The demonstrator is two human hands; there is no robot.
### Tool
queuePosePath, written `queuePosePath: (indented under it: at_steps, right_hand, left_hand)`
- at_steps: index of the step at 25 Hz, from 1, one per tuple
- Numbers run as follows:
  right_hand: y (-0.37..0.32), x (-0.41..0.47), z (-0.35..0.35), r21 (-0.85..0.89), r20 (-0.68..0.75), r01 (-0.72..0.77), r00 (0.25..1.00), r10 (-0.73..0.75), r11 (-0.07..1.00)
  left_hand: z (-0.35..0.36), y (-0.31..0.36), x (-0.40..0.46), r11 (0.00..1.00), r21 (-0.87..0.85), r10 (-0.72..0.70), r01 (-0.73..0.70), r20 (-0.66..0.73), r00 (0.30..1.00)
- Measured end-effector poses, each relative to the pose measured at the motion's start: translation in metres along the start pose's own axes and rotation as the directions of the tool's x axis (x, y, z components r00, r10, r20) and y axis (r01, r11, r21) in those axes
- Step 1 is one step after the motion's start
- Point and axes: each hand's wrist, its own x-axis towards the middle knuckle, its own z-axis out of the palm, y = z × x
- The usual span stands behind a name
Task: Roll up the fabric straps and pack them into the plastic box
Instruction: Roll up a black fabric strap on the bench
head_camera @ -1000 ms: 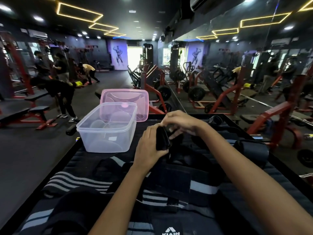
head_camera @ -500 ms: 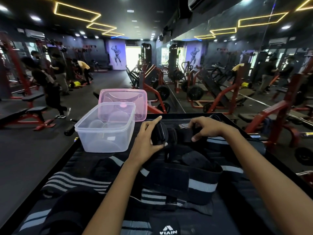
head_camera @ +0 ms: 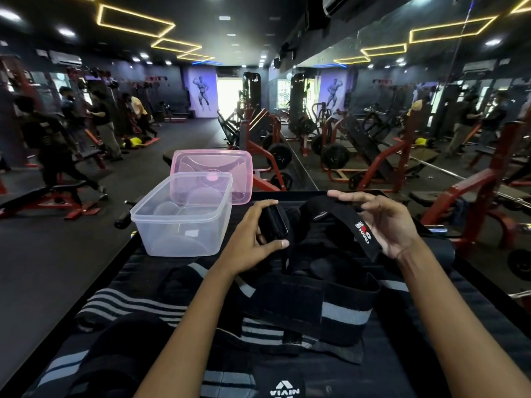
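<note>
At the far left of the work surface stands the clear, rectangular plastic box (head_camera: 184,218), open and with nothing packed in it yet, its translucent pink lid (head_camera: 212,168) propped just behind it. Just right of the box, the left hand (head_camera: 253,239) grasps a small, tight black roll of fabric strap (head_camera: 274,225), thumb beneath and fingers curled over the top. The loose tail of that black fabric strap with a red and white logo (head_camera: 344,219) arches rightward to the right hand (head_camera: 385,222), whose relaxed, outstretched fingers support it from below without clamping. To roll it well, I would keep the tail lightly taut across the right palm, feed it in evenly, and turn the roll with the left wrist so the edges stay flush. Below both hands lies a heap of black and grey striped wraps (head_camera: 138,305), still unrolled.
</note>
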Motion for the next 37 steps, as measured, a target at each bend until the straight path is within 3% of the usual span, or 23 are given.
queuePosePath:
  at_steps: [5, 8, 12, 14, 18, 23, 29, 32, 37]
  right_hand:
    - [0.01, 0.001, 0.003, -0.105, 0.154, 0.093, 0.985, -0.076, 0.99]
    - [0.015, 0.006, 0.005, -0.181, 0.127, 0.084, 0.99, -0.061, 0.98]
    - [0.018, 0.008, 0.007, -0.521, 0.114, 0.117, 0.991, -0.068, 0.846]
    - [0.019, 0.009, 0.004, -0.602, 0.094, 0.086, 0.995, -0.036, 0.794]
    - [0.025, 0.014, -0.003, -0.685, -0.019, 0.077, 0.992, -0.123, 0.724]
    - [0.033, 0.018, -0.004, -0.747, -0.032, 0.112, 0.978, -0.204, 0.655]
    - [0.033, 0.017, -0.003, -0.643, -0.016, 0.099, 0.99, -0.143, 0.759]
    - [0.041, 0.021, 0.008, -0.681, 0.04, 0.118, 0.991, -0.124, 0.723]
    - [0.055, 0.027, 0.025, -0.801, 0.075, 0.194, 0.971, -0.226, 0.566]
  left_hand:
    - [0.005, 0.003, 0.0, 1.0, -0.01, -0.014, 0.014, -0.035, 0.999]
    - [0.011, 0.0, 0.0, 0.999, 0.005, 0.032, -0.032, -0.018, 0.999]
    - [0.02, -0.003, -0.003, 0.993, -0.061, 0.1, -0.099, 0.013, 0.995]
    - [0.021, -0.001, -0.005, 0.993, -0.017, 0.115, -0.115, -0.001, 0.993]
    - [0.02, 0.0, -0.006, 0.994, 0.004, 0.111, -0.112, 0.014, 0.994]
    - [0.021, 0.001, -0.006, 0.992, -0.014, 0.126, -0.125, 0.067, 0.99]
    - [0.023, 0.002, -0.007, 0.987, 0.015, 0.155, -0.157, 0.085, 0.984]
    - [0.029, 0.003, -0.007, 0.986, 0.003, 0.166, -0.167, 0.089, 0.982]
    - [0.033, 0.007, -0.005, 0.984, -0.034, 0.169, -0.174, -0.105, 0.98]
